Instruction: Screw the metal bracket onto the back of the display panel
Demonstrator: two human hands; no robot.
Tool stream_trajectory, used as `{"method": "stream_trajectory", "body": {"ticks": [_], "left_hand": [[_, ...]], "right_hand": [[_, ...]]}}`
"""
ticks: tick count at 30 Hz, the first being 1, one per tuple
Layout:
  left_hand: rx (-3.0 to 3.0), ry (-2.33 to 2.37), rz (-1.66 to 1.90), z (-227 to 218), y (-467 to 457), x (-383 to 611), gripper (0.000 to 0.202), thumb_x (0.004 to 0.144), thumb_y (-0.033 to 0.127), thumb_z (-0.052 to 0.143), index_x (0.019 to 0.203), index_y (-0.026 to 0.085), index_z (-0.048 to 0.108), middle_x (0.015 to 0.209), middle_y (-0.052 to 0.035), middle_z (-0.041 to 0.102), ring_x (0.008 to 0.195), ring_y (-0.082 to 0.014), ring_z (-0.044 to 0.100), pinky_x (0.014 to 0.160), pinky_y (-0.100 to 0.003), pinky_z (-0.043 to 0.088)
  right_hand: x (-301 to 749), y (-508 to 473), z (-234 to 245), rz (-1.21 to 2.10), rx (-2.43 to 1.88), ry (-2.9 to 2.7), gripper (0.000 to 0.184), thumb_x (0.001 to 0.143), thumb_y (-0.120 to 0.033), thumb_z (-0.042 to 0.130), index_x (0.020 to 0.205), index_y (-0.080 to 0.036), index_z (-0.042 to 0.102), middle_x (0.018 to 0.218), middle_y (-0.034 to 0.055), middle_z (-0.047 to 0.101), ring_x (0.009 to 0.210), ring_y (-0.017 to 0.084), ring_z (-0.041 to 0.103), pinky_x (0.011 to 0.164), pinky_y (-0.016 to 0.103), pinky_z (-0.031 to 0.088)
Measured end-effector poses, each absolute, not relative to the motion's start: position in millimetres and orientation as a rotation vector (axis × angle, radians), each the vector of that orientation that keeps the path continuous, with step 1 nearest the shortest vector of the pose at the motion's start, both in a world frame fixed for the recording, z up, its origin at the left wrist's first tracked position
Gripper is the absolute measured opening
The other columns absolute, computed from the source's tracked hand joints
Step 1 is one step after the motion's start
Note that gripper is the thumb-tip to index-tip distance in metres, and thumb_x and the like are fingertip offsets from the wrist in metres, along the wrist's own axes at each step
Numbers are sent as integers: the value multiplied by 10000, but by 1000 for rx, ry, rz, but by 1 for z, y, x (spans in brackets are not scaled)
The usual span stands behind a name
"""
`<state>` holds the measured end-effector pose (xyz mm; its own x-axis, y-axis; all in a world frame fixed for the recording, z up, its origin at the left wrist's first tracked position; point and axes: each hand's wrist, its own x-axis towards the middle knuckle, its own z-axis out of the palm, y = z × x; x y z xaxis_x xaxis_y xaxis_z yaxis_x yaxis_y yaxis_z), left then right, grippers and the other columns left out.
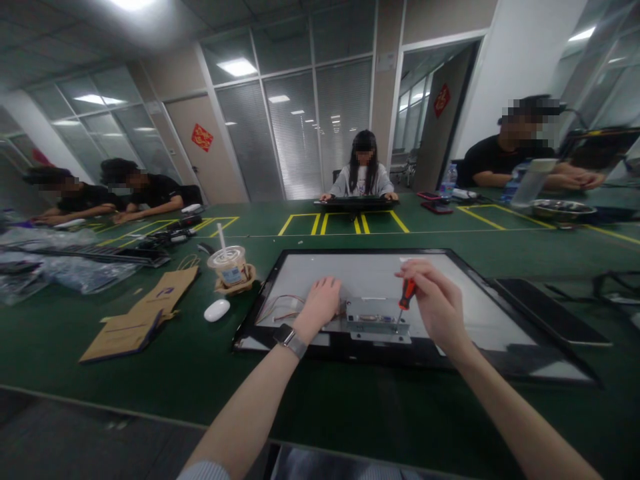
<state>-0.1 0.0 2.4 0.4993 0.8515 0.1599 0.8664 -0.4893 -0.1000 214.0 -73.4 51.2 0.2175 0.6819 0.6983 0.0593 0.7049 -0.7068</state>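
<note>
A flat monitor panel (450,267) lies face down on the green table, its grey metal back up inside a black frame. A small metal box with connector ports (378,319) sits near the panel's front edge. My right hand (434,303) is closed around a red-handled screwdriver (407,295), held upright with its tip on the box's right side. My left hand (320,303) rests on the panel just left of the box, fingers curled down against it, with a watch on the wrist. Thin coloured wires (286,307) run across the panel to the left of that hand.
A lidded drink cup with a straw (229,265), a white mouse (217,310) and a flattened brown paper bag (145,313) lie to the left. A black bezel (550,310) lies to the right. Several other people sit around the table (150,360); one across it has a keyboard (356,202).
</note>
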Motion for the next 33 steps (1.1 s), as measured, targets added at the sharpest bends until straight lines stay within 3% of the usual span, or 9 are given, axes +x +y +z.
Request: {"method": "stream_trajectory", "body": {"ticks": [6,11,15,17,20,26,33], "left_hand": [[-2562,-1499,-144,4,-1,0,360,854,120,573,1201,149,481,1260,-136,560,1164,-251,549,970,-353,439],[-2566,-1493,-145,4,-2,0,334,879,103,529,1206,153,478,1277,-147,551,1205,-253,524,982,-362,429],[-2575,-1497,-133,4,-1,0,407,836,131,618,1215,155,472,1288,-151,546,1205,-262,525,982,-368,431],[-2578,-1500,-131,4,-1,0,443,811,144,655,1214,150,472,1290,-150,546,1202,-266,526,982,-366,433],[-2575,-1509,-130,5,-2,1,428,816,136,641,1210,146,476,1281,-151,551,1200,-265,528,977,-364,437],[-2571,-1520,-120,7,-3,1,384,849,122,587,1213,171,473,1279,-146,553,1187,-254,542,973,-370,436],[-2572,-1510,-117,6,-1,1,404,831,141,620,1204,175,470,1284,-137,550,1196,-258,533,983,-367,431]], "right_hand": [[216,-74,51,567,-759,-1344,160,910,-321,547,969,-236,669,858,33,653,800,192,631,702,354,528],[209,-77,58,674,-673,-1251,191,899,-267,479,794,-223,633,741,22,622,697,181,615,676,360,542],[210,-77,58,600,-637,-1243,211,873,-262,501,708,-226,628,764,29,603,780,198,609,759,380,532],[211,-76,54,564,-670,-1260,180,879,-282,550,733,-229,641,802,26,595,814,195,599,759,363,521],[213,-75,49,525,-763,-1287,122,879,-310,597,818,-232,668,847,20,588,762,173,583,632,305,499],[212,-75,49,533,-752,-1292,206,935,-323,482,973,-223,658,800,24,626,743,181,608,604,307,492],[207,-81,57,381,-815,-1308,193,931,-296,495,799,-224,615,816,35,619,798,192,596,674,334,477]]}}
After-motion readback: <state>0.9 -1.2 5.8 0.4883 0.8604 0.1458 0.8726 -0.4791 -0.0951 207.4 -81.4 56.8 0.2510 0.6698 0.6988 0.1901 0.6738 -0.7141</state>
